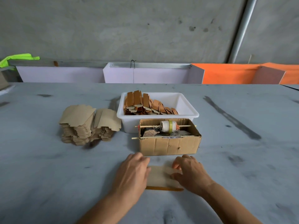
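Kraft paper blank (pixel 159 174) is being pressed by the flat left hand (pixel 132 173) and pinched by the right hand (pixel 192 175), slippage likely skewing the fold.

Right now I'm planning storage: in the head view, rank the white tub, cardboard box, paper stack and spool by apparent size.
1. white tub
2. cardboard box and paper stack: about alike; the box sits nearer, so no ranking
3. spool, clearly smallest
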The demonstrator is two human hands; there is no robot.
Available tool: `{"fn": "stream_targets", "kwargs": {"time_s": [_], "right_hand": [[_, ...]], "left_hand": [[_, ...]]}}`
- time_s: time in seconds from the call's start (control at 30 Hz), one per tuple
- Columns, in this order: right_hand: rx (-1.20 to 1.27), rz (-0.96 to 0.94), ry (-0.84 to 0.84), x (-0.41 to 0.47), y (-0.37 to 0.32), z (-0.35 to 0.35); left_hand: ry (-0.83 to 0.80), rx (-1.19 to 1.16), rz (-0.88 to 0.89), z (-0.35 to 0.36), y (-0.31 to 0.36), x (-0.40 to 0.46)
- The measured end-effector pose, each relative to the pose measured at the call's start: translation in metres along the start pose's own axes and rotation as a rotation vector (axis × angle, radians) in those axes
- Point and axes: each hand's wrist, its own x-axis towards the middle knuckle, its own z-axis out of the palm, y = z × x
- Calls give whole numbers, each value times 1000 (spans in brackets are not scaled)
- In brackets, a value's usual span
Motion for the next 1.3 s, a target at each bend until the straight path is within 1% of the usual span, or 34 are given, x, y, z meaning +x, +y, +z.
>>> {"fn": "stream_targets", "kwargs": {"time_s": [0.03,0.07,0.13,0.2,0.33,0.47,0.53,0.7,0.87,1.03,1.23,1.3], "right_hand": [[9,-3,-27,2,0,-2],[15,-7,-45,3,0,-4],[20,-19,-60,4,2,-5],[21,-31,-46,2,3,-3],[44,-36,7,1,5,2],[59,-68,48,2,4,4],[53,-101,67,4,3,3],[83,-150,96,11,4,2],[154,-156,130,15,3,1],[113,-211,109,16,3,1],[137,-257,51,22,-1,-2],[132,-261,55,22,-1,-1]], "left_hand": [[-6,-8,-16,4,-1,9],[-46,-16,-27,8,-1,18],[-164,8,-45,15,2,31],[-248,24,-55,19,3,37],[-289,-17,-89,17,1,41],[-354,-89,-184,11,1,43],[-352,-152,-213,10,0,44],[-285,-312,-241,11,-9,40],[-216,-384,-233,16,-18,37],[-241,-358,-218,18,-21,39],[-217,-337,-222,19,-20,40],[-215,-329,-214,20,-20,40]]}}
